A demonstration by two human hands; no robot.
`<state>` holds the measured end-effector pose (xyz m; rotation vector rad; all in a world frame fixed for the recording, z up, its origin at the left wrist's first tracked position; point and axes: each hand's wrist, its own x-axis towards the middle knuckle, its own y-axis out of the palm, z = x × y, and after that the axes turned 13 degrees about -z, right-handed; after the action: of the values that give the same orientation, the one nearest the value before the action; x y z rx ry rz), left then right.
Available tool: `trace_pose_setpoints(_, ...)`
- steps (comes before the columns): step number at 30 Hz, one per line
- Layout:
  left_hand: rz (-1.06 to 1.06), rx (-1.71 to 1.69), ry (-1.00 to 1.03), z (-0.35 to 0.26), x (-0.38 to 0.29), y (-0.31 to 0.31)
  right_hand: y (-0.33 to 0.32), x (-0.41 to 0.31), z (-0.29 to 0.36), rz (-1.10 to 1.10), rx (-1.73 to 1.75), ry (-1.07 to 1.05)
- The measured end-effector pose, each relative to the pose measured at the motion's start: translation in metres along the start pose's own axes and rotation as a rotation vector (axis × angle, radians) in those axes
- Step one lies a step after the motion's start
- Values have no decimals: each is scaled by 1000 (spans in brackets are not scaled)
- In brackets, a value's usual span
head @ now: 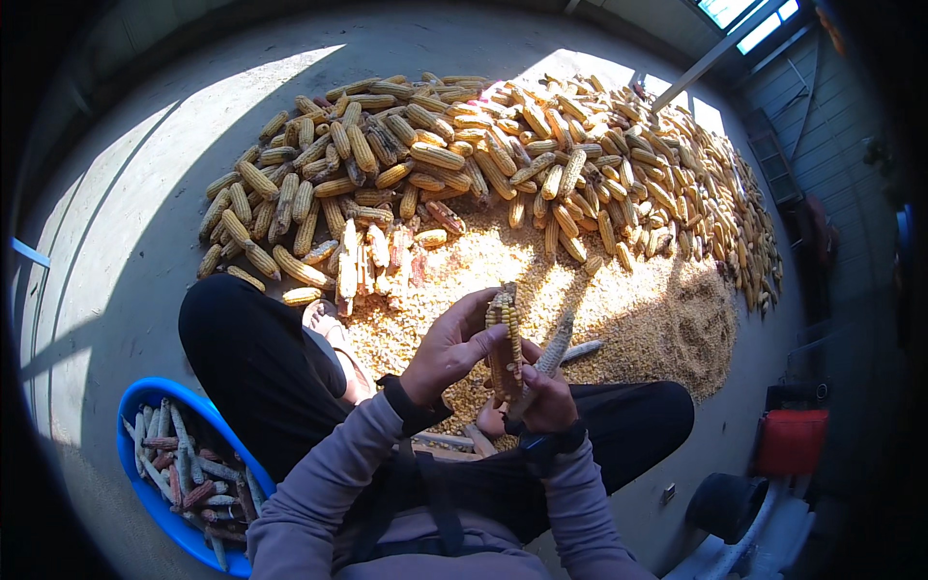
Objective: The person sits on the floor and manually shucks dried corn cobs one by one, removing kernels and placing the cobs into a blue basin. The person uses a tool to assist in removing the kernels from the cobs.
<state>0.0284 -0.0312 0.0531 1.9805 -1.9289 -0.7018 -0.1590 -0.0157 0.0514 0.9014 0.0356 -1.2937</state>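
Note:
My left hand [460, 346] grips a partly shelled ear of corn [505, 344], its thumb on the yellow kernels. Part of that ear is bare of kernels. In my right hand [549, 395] is a pale bare corncob [557, 344], slanted up to the right and close beside the ear; the right fingers also reach behind the ear. Below and beyond both hands lies a spread of loose corn kernels [428, 330]. Another bare cob [582, 351] rests on the kernels just right of my hands.
A large heap of corn ears [435, 156] curves across the floor ahead. Partly shelled ears [348, 268] stand near my foot. At the left is a blue plastic tub [138, 391] holding bare cobs [192, 464]. A black bucket [725, 507] and a red object [790, 442] are at the lower right.

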Motion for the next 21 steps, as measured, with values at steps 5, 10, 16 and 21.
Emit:
trace_pose_setpoints(5,-77,121,44,13,-4,7,-6,2,-11,61,11,-40)
trace_pose_setpoints(10,-93,201,197,17,-5,9,-8,7,-15,75,-48,-120)
trace_pose_setpoints(16,-127,363,291,18,-6,10,-7,8,-19,41,-142,-136)
trace_pose_setpoints(21,-213,349,243,19,-7,15,-4,6,-27,-102,-271,-255)
